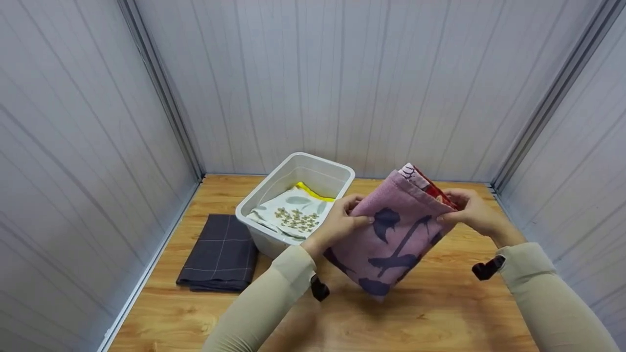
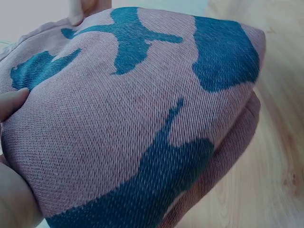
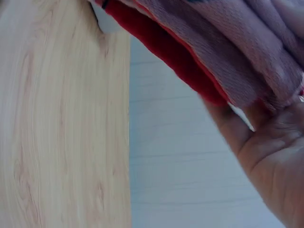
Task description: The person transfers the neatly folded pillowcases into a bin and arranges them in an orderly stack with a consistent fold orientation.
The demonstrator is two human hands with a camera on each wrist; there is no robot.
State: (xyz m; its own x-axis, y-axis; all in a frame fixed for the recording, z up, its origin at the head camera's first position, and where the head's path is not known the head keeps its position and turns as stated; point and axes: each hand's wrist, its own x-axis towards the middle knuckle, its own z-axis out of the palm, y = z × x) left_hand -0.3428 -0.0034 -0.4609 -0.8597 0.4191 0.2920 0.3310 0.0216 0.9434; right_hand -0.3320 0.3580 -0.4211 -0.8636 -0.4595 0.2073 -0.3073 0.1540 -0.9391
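Note:
A folded pink towel [image 1: 362, 244] with dark blue shapes hangs tilted in the air above the table's right half, one corner pointing down. My left hand [image 1: 341, 222] grips its left edge, thumb on the front face. At the upper right corner, my right hand [image 1: 477, 215] pinches it between thumb and fingers. Behind the pink layer shows a red and white patterned fabric [image 1: 434, 193]; the right wrist view shows a red layer [image 3: 156, 42] beside the pink folds. Whether this is a separate piece or the towel's back, I cannot tell.
A white plastic tub [image 1: 243, 209] stands left of my left hand, holding folded white cloth [image 1: 274, 210] with a leaf and flower print and a yellow edge [image 1: 313, 192]. Farther left lies a folded dark checked cloth [image 1: 220, 254] on the wooden table [image 1: 420, 318]. Pale panels enclose three sides.

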